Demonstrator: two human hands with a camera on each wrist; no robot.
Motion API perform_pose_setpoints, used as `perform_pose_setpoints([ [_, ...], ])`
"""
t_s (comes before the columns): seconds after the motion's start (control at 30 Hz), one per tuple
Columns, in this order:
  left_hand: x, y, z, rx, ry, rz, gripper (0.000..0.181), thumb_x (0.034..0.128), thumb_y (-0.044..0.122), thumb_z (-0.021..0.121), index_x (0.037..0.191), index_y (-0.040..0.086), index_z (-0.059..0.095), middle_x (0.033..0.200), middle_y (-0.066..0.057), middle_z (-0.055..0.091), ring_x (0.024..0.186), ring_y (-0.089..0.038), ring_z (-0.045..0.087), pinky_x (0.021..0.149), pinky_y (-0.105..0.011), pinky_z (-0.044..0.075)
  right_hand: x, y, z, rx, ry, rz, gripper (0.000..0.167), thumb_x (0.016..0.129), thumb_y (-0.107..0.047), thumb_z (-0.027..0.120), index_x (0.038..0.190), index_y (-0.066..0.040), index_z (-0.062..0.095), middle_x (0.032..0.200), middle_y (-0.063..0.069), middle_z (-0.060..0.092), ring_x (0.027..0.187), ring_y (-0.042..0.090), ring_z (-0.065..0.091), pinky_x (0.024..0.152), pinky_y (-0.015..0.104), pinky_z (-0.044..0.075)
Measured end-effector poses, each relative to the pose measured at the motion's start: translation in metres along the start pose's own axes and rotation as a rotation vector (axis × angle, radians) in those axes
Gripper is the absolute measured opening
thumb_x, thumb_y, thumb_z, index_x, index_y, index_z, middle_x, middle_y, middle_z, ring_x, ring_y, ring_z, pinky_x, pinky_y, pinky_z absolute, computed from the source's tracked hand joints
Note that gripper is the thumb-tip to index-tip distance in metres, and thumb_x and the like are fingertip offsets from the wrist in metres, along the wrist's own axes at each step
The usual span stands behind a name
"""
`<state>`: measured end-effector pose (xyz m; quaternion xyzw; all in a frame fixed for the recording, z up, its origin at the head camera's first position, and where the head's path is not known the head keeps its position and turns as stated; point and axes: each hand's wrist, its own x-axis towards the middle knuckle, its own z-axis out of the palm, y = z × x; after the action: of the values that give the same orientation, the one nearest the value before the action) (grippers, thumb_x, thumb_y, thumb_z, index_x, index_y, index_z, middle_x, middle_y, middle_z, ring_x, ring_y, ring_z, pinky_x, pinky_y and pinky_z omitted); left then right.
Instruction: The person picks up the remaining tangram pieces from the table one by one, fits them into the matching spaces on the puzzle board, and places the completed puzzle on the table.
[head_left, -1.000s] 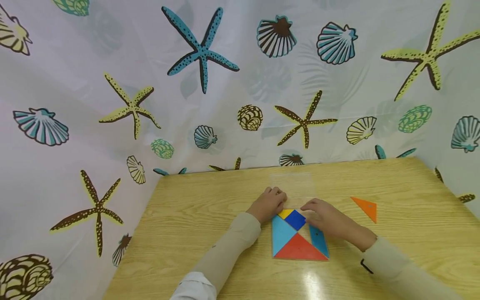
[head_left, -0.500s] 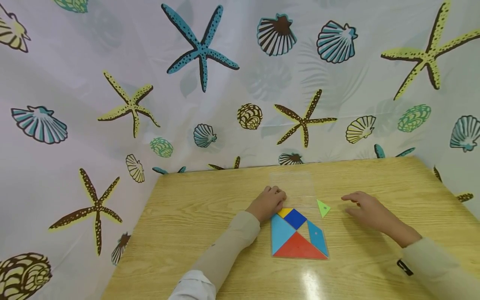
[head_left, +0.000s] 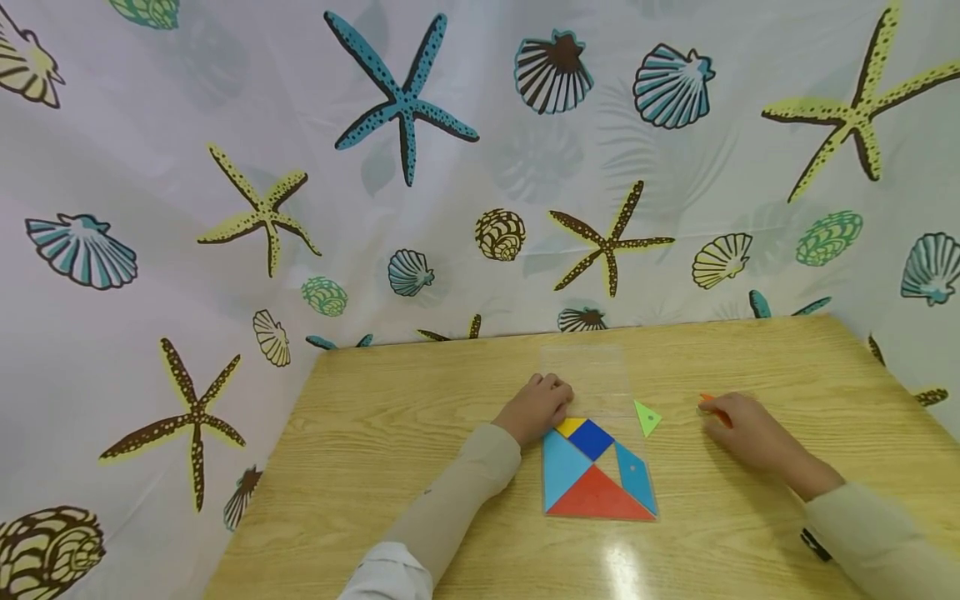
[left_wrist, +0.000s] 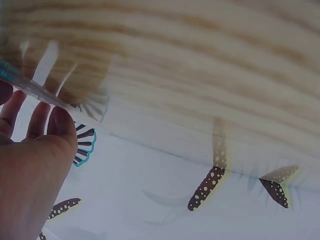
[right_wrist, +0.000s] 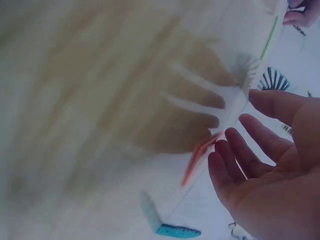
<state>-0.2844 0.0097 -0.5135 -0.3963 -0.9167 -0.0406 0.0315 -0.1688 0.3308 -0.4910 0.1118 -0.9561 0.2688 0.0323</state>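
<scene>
A clear flat tray [head_left: 609, 463] holds tangram pieces: a light blue triangle [head_left: 564, 467], a red triangle [head_left: 602, 496], a dark blue square [head_left: 591, 439], a blue parallelogram [head_left: 634, 477] and a partly covered yellow piece [head_left: 572, 425]. My left hand [head_left: 534, 408] rests on the tray's upper left corner, its fingertips [left_wrist: 62, 117] touching the clear plastic. To the right, my right hand [head_left: 753, 437] is over an orange triangle [right_wrist: 192, 165] on the table. Its fingers touch or nearly touch the triangle; the thumb stands apart. Most of the triangle is hidden in the head view.
A small green triangle [head_left: 647, 417] lies just right of the tray. Behind the tray's pieces, a clear plastic panel [head_left: 587, 367] extends toward the back of the wooden table [head_left: 390, 467]. A curtain [head_left: 450, 192] printed with shells and starfish surrounds the table.
My right hand has left the tray and moved right to the orange triangle. The green triangle has come into view beside the tray. My left hand stays in place.
</scene>
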Motion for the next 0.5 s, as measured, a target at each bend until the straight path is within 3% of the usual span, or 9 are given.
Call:
perform_pose_setpoints([
  [0.13,0.0,0.0,0.001,0.003,-0.004,-0.008,0.02,0.0971,0.025,0.045,0.113,0.024,0.057,0.12,0.003,0.05,0.102,-0.013,0.043,0.091,-0.022,0.036,0.007,-0.015,0.009,0.018,0.002,-0.032,0.034,0.087,-0.008,0.061,0.114,0.012,0.057,0.108,0.025,0.056,0.097,0.04,0.054,0.077,0.051,0.045],
  [0.37,-0.002,0.0,0.0,-0.002,0.002,-0.006,0.019,0.0964,0.024,0.046,0.111,0.023,0.058,0.119,0.003,0.051,0.101,-0.014,0.044,0.089,-0.022,0.038,0.021,-0.04,0.025,0.02,-0.018,-0.026,0.036,0.087,-0.016,0.063,0.113,0.009,0.06,0.101,0.017,0.059,0.085,0.026,0.055,0.072,0.044,0.046],
  [0.5,-0.002,0.0,-0.001,-0.006,0.011,0.0,0.019,0.0964,0.024,0.047,0.112,0.023,0.058,0.12,0.002,0.051,0.102,-0.015,0.045,0.09,-0.023,0.038,0.027,-0.048,0.033,0.053,-0.026,-0.017,0.036,0.088,-0.017,0.062,0.114,0.009,0.059,0.102,0.017,0.058,0.086,0.026,0.054,0.074,0.045,0.047],
])
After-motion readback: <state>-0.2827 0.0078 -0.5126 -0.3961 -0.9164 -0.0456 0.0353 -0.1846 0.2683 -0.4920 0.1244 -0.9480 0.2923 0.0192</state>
